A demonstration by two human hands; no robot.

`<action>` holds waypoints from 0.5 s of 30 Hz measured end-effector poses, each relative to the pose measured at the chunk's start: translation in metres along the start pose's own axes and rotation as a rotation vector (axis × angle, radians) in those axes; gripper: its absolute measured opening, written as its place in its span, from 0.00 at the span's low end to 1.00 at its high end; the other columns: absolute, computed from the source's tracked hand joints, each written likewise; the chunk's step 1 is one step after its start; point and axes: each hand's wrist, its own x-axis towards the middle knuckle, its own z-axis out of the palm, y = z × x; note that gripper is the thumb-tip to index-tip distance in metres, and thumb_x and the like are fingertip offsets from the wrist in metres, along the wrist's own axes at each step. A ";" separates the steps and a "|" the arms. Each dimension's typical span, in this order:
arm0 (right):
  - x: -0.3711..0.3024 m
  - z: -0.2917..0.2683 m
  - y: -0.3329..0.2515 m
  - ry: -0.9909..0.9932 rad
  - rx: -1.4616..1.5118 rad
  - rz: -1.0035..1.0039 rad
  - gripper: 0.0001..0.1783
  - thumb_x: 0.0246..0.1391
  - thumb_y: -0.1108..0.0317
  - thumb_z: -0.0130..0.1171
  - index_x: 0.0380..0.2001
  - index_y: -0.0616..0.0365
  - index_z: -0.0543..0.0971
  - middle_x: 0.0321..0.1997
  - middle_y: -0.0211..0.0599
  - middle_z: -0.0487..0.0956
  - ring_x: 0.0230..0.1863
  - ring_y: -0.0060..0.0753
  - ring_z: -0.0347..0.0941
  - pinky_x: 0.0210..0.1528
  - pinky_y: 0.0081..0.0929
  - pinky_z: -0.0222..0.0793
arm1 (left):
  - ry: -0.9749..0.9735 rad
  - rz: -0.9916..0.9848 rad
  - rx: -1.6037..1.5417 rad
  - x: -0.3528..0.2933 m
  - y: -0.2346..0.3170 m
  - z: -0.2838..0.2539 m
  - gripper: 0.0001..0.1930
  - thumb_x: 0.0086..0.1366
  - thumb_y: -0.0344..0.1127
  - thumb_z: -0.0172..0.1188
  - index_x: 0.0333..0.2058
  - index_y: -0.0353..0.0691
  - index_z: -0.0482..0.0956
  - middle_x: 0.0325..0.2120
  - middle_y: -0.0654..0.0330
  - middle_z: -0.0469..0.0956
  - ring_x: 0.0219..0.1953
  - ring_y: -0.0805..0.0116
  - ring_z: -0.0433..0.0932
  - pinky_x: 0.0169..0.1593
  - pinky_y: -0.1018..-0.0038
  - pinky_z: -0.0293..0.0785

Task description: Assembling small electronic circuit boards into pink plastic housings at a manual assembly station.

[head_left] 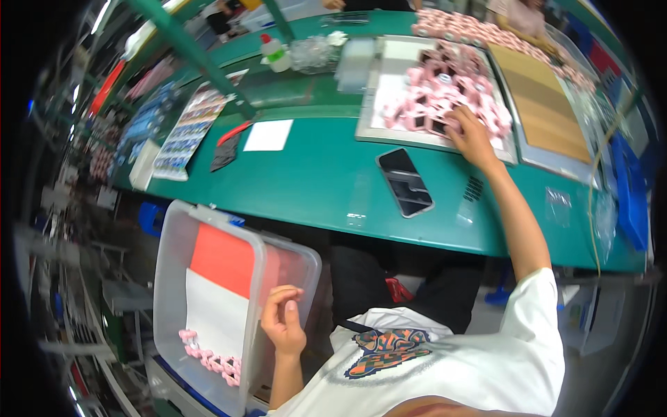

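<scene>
My right hand [474, 140] reaches over the near side of a shallow, light-framed tray [365, 125]. Its fingers are closed at a small pink plastic piece [438, 127] with a dark square face, at the front of a heap of such pieces [445, 80]. The grip itself is partly hidden. My left hand [285, 325] hangs beside the right wall of a clear plastic bin [257, 278], fingers loosely curled, thumb apart, nothing in it. Inside the bin, a row of pink pieces [212, 360] lies at the near end of a white sheet [217, 309], with a red sheet [222, 257] beyond.
On the green table [313, 174] lie a dark-screened phone [405, 182], a white paper [269, 135], and a red-handled tool [235, 132]. A white bottle [276, 57] and clear bags [313, 54] stand farther back. Right of the tray is a brown board [542, 104]. Other people sit across the table.
</scene>
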 end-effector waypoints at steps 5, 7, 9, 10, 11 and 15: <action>0.012 0.019 0.024 -0.028 -0.183 -0.051 0.18 0.52 0.71 0.61 0.48 0.54 0.76 0.48 0.38 0.75 0.45 0.50 0.75 0.49 0.40 0.71 | 0.181 0.084 0.284 -0.004 0.003 -0.060 0.09 0.64 0.27 0.50 0.39 0.34 0.78 0.37 0.54 0.79 0.38 0.62 0.74 0.46 0.70 0.71; 0.020 0.029 0.033 -0.024 -0.263 -0.053 0.19 0.52 0.69 0.62 0.48 0.54 0.75 0.49 0.38 0.76 0.45 0.51 0.75 0.49 0.42 0.71 | 0.265 0.087 0.445 -0.009 0.001 -0.095 0.09 0.64 0.26 0.50 0.40 0.34 0.77 0.37 0.55 0.79 0.38 0.63 0.74 0.47 0.71 0.70; 0.033 0.032 0.043 -0.052 -0.274 -0.108 0.19 0.52 0.69 0.62 0.49 0.53 0.75 0.48 0.39 0.76 0.44 0.52 0.76 0.49 0.43 0.72 | 0.329 -0.043 0.617 -0.020 -0.014 -0.132 0.08 0.66 0.28 0.53 0.42 0.35 0.78 0.38 0.57 0.80 0.39 0.65 0.75 0.46 0.73 0.71; 0.039 0.036 0.046 -0.057 -0.315 -0.091 0.19 0.52 0.69 0.61 0.49 0.53 0.75 0.49 0.40 0.76 0.44 0.53 0.76 0.48 0.44 0.72 | 0.345 -0.151 0.665 -0.028 -0.025 -0.151 0.09 0.67 0.29 0.55 0.44 0.36 0.78 0.40 0.57 0.80 0.41 0.65 0.77 0.47 0.73 0.71; 0.043 0.043 0.046 -0.063 -0.349 -0.076 0.19 0.53 0.68 0.61 0.50 0.54 0.75 0.49 0.42 0.77 0.44 0.54 0.76 0.47 0.44 0.72 | 0.363 -0.264 0.716 -0.040 -0.039 -0.174 0.10 0.68 0.31 0.56 0.46 0.37 0.79 0.41 0.57 0.81 0.42 0.64 0.78 0.47 0.72 0.72; 0.053 0.046 0.047 -0.087 -0.205 -0.073 0.19 0.53 0.71 0.56 0.50 0.58 0.78 0.49 0.46 0.80 0.46 0.53 0.77 0.48 0.44 0.72 | 0.298 -0.293 1.058 -0.125 -0.119 -0.270 0.19 0.65 0.36 0.60 0.54 0.37 0.75 0.49 0.49 0.78 0.50 0.53 0.78 0.53 0.64 0.74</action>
